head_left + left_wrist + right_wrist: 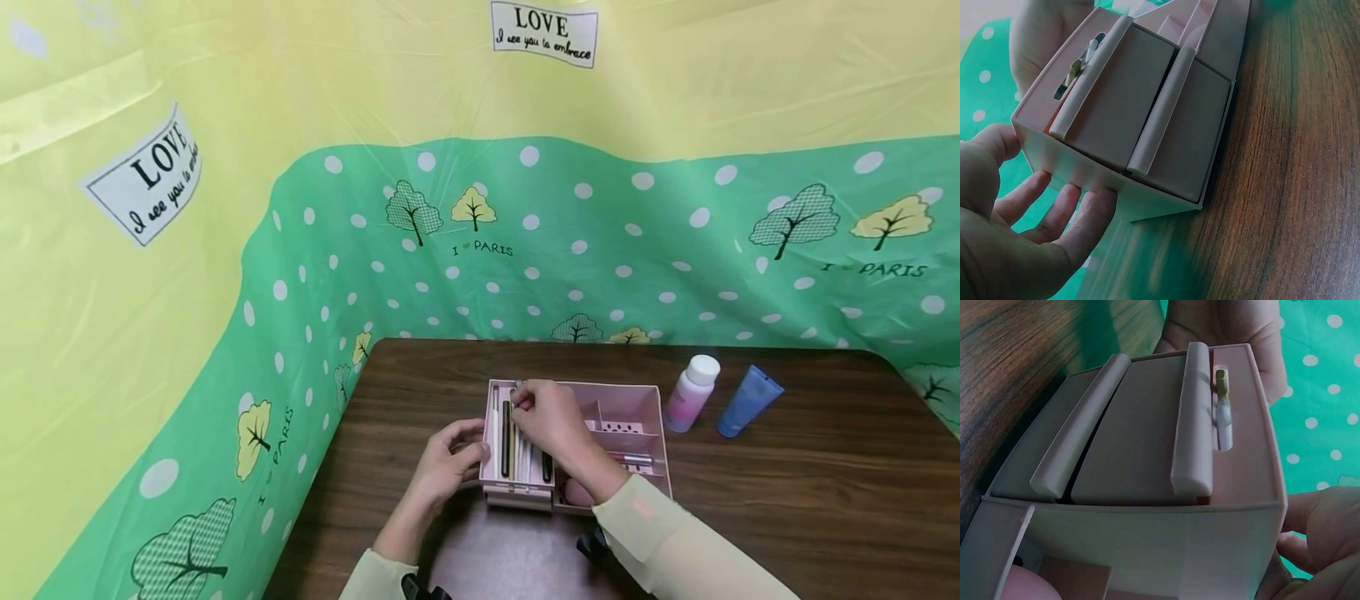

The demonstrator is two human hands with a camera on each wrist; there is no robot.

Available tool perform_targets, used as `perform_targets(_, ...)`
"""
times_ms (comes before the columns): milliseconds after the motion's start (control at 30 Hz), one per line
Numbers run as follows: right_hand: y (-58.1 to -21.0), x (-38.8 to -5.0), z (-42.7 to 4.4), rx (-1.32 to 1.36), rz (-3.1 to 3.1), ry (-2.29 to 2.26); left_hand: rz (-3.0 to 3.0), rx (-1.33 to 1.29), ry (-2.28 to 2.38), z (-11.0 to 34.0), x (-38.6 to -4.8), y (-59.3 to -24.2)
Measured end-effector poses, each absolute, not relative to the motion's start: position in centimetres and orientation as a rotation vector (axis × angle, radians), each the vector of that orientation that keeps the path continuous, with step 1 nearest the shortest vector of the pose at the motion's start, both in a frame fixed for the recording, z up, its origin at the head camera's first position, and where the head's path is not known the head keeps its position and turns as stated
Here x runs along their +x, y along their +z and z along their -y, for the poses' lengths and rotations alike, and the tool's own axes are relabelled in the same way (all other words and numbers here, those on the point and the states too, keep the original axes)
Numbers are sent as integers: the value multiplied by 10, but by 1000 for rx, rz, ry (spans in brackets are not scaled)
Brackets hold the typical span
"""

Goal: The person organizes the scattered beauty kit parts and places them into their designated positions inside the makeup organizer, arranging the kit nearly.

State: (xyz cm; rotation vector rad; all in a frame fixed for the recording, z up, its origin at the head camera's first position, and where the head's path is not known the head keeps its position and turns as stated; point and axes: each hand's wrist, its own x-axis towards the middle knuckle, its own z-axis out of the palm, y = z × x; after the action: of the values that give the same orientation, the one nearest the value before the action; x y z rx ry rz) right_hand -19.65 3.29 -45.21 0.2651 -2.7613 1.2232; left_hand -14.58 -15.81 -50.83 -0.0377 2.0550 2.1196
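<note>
A pink desktop organizer (pixel 517 485) stands on the table, its narrow top tray holding two black pens (pixel 506 446) and several slim pale sticks. My left hand (pixel 444 460) is at the organizer's left side. In the left wrist view its fingertips (pixel 1099 203) touch the side wall, with the thumb near the top edge. Over the tray, my right hand (pixel 551 417) has thumb and forefinger curled together at the upper end of a slim stick (pixel 513 446), seemingly pinching it. In the right wrist view the organizer's rim partly hides those fingers.
Two drawers with long rounded handles (pixel 1191 425) face me below the tray. Compartments at the right hold a pink rounded item (pixel 577 493) and a slim tube (pixel 633 459). A white-capped pink bottle (pixel 690 396) and a blue squeeze tube (pixel 748 402) stand further right.
</note>
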Motion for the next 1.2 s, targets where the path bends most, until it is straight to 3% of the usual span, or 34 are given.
perform_targets(600,-449,-195,-37,296,2796,1206,-2081,-64,2099,156,-146,-508)
perform_targets(1200,-450,-188,-61,230,2720,1657,-2078,-66,2092,158,-147,-510)
